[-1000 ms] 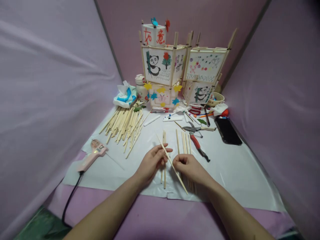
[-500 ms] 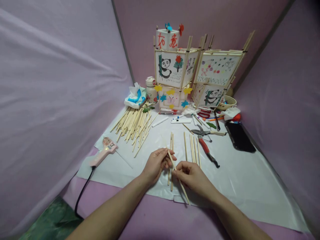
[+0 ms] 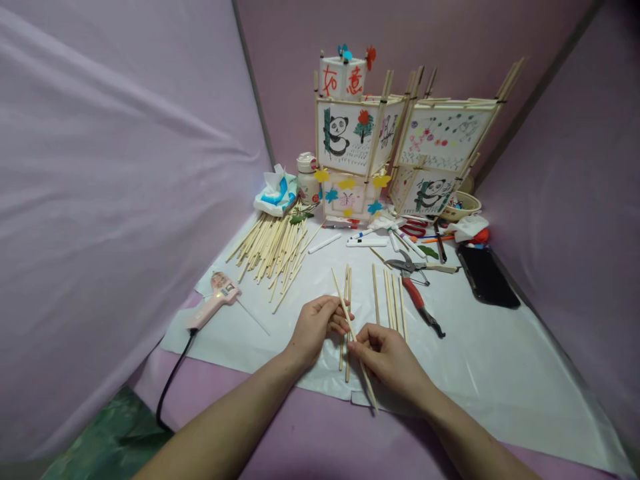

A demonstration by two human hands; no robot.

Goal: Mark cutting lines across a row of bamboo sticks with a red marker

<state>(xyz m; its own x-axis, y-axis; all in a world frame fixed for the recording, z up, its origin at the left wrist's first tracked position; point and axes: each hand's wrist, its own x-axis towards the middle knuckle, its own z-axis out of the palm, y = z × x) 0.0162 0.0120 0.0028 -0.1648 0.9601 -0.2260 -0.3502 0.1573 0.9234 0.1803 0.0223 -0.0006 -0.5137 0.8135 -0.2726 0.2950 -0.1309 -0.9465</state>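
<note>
A thin wooden stick (image 3: 367, 381) slants between my hands, its lower end toward me. My left hand (image 3: 320, 325) pinches it near the upper part, with thumb and fingers around it. Lower down, my right hand (image 3: 384, 350) grips the same stick between thumb and forefinger. Beneath them, two more sticks (image 3: 347, 367) lie on the white sheet, partly hidden by my left fingers. Just beyond my right hand, several sticks (image 3: 376, 293) lie roughly side by side, their near ends covered by the hand.
A heap of sticks (image 3: 273, 250) and a pink glue gun (image 3: 215, 303) lie left. Red-handled pruning shears (image 3: 415, 297) and a black phone (image 3: 486, 275) are right. Behind stand paper-panelled stick lanterns (image 3: 345, 137), a bottle (image 3: 307, 180), tissues (image 3: 277, 193), markers (image 3: 367, 243) and a bowl (image 3: 463, 207).
The view has shifted slightly, so everything sits a little further right. The held stick now shows its upper end extending beyond my left fingers. Both hands keep their hold.
</note>
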